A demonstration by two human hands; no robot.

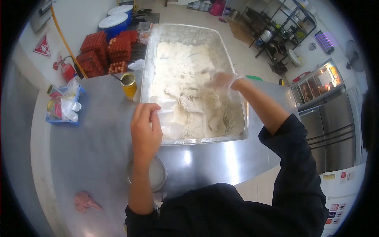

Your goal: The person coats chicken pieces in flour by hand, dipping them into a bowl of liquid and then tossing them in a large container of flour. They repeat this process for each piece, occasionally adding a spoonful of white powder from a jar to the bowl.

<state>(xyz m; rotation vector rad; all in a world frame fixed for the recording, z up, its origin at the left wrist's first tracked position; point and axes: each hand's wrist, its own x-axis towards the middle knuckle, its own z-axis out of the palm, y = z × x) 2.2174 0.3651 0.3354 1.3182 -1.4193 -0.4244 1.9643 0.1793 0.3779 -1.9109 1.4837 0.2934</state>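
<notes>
A large rectangular tub (193, 142) holds white flour (177, 59), with floured lumps (191, 103) near its front half. My left hand (146, 124) is at the tub's front left corner, its fingers closed on a thin clear plastic sheet (167, 114) that hangs into the tub. Over the right side of the flour is my right hand (221, 80), in a clear plastic glove and smeared by motion. Whether its fingers hold anything cannot be made out.
A raw meat piece (87, 202) lies on the steel table (94, 158) at the lower left. A round metal bowl (162, 173) sits under my left forearm. Left of the tub stands a yellow can (129, 87); a blue basket (65, 118) is farther left. Red egg trays (92, 41) are stacked behind.
</notes>
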